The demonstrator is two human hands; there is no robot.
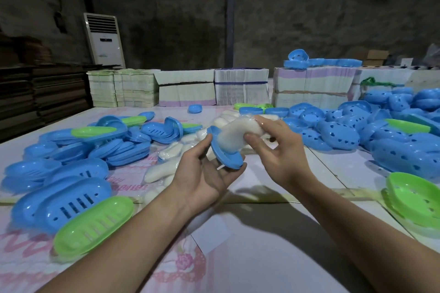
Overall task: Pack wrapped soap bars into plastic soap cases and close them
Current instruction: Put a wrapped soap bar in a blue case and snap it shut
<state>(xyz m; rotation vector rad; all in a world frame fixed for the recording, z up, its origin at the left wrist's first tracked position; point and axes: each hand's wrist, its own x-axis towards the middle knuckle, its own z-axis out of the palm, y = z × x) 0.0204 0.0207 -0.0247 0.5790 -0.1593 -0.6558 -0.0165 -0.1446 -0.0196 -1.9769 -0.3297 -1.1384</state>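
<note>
Head view: soap bar (234, 134) overhangs blue case (225, 152) rim.

I couldn't see inside the blue case half (225, 151), tilted edge-on. My right hand (278, 150) covered the wrapped soap's (238, 132) near end, and that soap looked blurred.

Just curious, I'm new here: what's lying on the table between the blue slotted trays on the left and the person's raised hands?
In the head view, wrapped white soap bars lie on the table between the blue slotted trays and the left hand.
</note>
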